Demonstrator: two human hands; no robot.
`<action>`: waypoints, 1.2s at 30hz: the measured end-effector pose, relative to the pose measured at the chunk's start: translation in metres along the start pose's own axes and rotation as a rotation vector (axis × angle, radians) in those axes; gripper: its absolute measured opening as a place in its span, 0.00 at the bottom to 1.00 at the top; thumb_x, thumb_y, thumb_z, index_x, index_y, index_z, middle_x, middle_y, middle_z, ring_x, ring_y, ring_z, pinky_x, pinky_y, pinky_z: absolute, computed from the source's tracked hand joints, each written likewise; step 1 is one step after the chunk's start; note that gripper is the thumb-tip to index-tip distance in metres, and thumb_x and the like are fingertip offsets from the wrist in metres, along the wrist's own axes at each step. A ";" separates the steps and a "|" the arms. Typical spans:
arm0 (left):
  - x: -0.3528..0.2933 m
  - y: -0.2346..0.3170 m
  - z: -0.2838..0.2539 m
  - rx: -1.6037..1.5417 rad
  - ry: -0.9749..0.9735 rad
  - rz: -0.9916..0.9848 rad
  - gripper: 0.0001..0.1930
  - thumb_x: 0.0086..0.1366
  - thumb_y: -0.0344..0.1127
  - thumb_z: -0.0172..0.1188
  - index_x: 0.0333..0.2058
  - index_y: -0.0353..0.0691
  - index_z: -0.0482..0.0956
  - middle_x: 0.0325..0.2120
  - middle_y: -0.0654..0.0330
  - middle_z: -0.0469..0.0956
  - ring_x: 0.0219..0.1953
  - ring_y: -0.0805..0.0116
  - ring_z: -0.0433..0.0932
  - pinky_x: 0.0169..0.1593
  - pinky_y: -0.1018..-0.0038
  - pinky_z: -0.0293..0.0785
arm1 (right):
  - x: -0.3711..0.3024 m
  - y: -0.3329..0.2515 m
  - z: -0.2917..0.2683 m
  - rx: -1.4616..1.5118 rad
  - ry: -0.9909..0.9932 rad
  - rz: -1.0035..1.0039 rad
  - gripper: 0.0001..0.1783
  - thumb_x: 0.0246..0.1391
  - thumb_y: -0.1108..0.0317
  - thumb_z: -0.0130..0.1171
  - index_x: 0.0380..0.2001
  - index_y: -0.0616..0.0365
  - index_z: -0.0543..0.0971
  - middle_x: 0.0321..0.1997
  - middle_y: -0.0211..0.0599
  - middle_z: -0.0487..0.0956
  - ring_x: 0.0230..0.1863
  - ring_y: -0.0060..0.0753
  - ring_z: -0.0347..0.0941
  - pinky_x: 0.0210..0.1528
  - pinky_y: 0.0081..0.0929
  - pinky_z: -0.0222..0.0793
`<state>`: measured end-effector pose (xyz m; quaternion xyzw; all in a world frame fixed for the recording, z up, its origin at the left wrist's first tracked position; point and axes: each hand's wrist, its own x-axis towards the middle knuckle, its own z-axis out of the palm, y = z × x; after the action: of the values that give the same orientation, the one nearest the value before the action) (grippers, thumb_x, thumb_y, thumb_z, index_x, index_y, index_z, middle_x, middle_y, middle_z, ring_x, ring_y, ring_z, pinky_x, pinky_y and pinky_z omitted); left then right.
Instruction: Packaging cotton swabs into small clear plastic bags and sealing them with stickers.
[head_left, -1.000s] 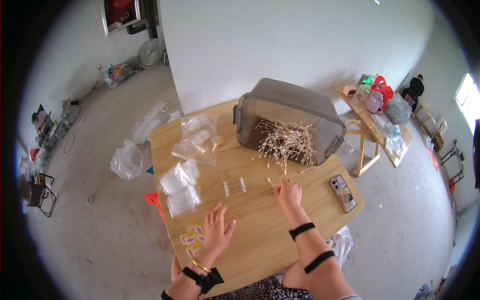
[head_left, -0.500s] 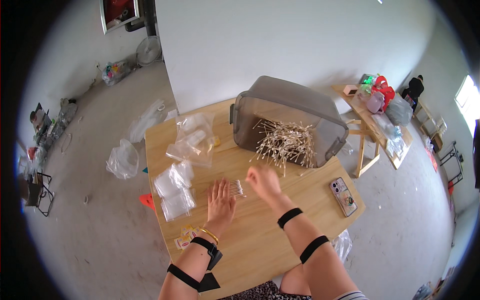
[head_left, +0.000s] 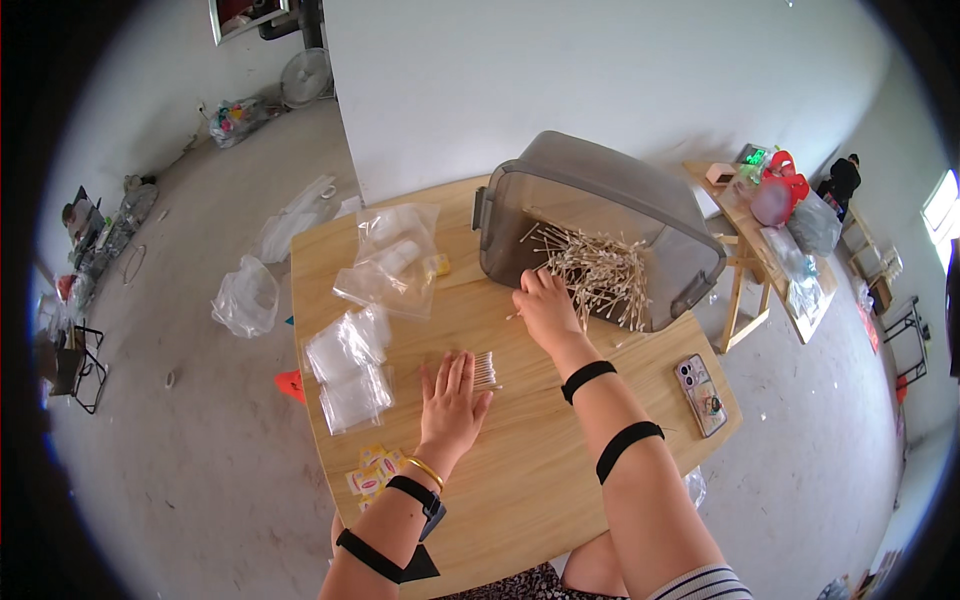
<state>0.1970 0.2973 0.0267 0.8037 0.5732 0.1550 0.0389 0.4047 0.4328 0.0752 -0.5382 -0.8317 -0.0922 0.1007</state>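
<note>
My left hand (head_left: pixel 452 405) lies flat on the wooden table, its fingers stretched out along the left side of a small row of cotton swabs (head_left: pixel 486 370). Part of that row may be covered by the fingers. My right hand (head_left: pixel 548 312) is at the near-left edge of a loose heap of cotton swabs (head_left: pixel 602 275), fingers bent and pinched together on a swab there; the fingertips are partly hidden. The heap spills out of a grey see-through plastic bin (head_left: pixel 610 180) tipped on its side.
Clear plastic bags (head_left: pixel 350 370) lie at the table's left, with yellow-and-white cards (head_left: pixel 375 472) nearer me. A phone (head_left: pixel 701 395) rests near the right edge. Beyond, a second table (head_left: pixel 745 225) carries bags and a red item. More plastic (head_left: pixel 246 298) is on the floor.
My right hand has moved from beside the swab row, away from me, to the heap at the bin. The left hand stays flat beside the row. The view has shifted slightly.
</note>
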 end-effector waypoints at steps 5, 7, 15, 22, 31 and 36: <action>-0.009 0.003 -0.007 0.098 -0.066 0.052 0.39 0.72 0.59 0.43 0.70 0.34 0.53 0.71 0.54 0.56 0.74 0.54 0.49 0.74 0.44 0.39 | -0.042 -0.028 0.002 -0.021 0.028 0.002 0.04 0.52 0.66 0.61 0.31 0.52 0.82 0.43 0.34 0.74 0.53 0.40 0.67 0.55 0.37 0.65; -0.018 0.004 -0.004 0.070 -0.069 0.073 0.40 0.71 0.60 0.45 0.70 0.33 0.54 0.70 0.52 0.56 0.74 0.52 0.49 0.74 0.43 0.40 | -0.065 -0.039 -0.002 -0.005 0.072 0.027 0.03 0.53 0.67 0.60 0.30 0.51 0.81 0.42 0.34 0.75 0.51 0.41 0.68 0.54 0.38 0.65; -0.082 0.027 -0.002 0.133 -0.094 0.144 0.43 0.69 0.63 0.46 0.69 0.32 0.56 0.69 0.50 0.57 0.74 0.52 0.49 0.73 0.42 0.42 | -0.138 -0.058 0.000 0.384 0.082 0.216 0.02 0.52 0.69 0.62 0.30 0.51 0.79 0.37 0.35 0.77 0.46 0.44 0.71 0.50 0.40 0.65; -0.135 0.058 -0.008 0.083 -0.145 0.072 0.44 0.70 0.64 0.45 0.71 0.32 0.52 0.72 0.48 0.50 0.75 0.51 0.44 0.74 0.45 0.39 | -0.149 -0.118 -0.005 0.610 -0.057 0.104 0.01 0.54 0.68 0.60 0.29 0.49 0.80 0.35 0.34 0.78 0.46 0.43 0.72 0.49 0.39 0.66; -0.116 0.054 -0.027 0.067 -0.156 0.075 0.43 0.73 0.62 0.40 0.71 0.30 0.48 0.73 0.48 0.48 0.76 0.53 0.42 0.76 0.50 0.34 | -0.156 -0.085 -0.021 0.683 0.119 0.388 0.03 0.51 0.69 0.66 0.31 0.53 0.83 0.34 0.37 0.79 0.43 0.46 0.73 0.48 0.40 0.69; -0.104 0.055 -0.025 0.096 -0.164 0.099 0.42 0.73 0.61 0.40 0.71 0.30 0.50 0.72 0.49 0.52 0.76 0.56 0.45 0.76 0.51 0.35 | -0.168 -0.080 -0.020 0.534 0.178 0.415 0.06 0.52 0.68 0.66 0.35 0.50 0.83 0.43 0.35 0.77 0.51 0.47 0.69 0.54 0.42 0.65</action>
<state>0.2085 0.1784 0.0423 0.8420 0.5343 0.0630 0.0393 0.4000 0.2483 0.0460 -0.6404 -0.6872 0.1048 0.3267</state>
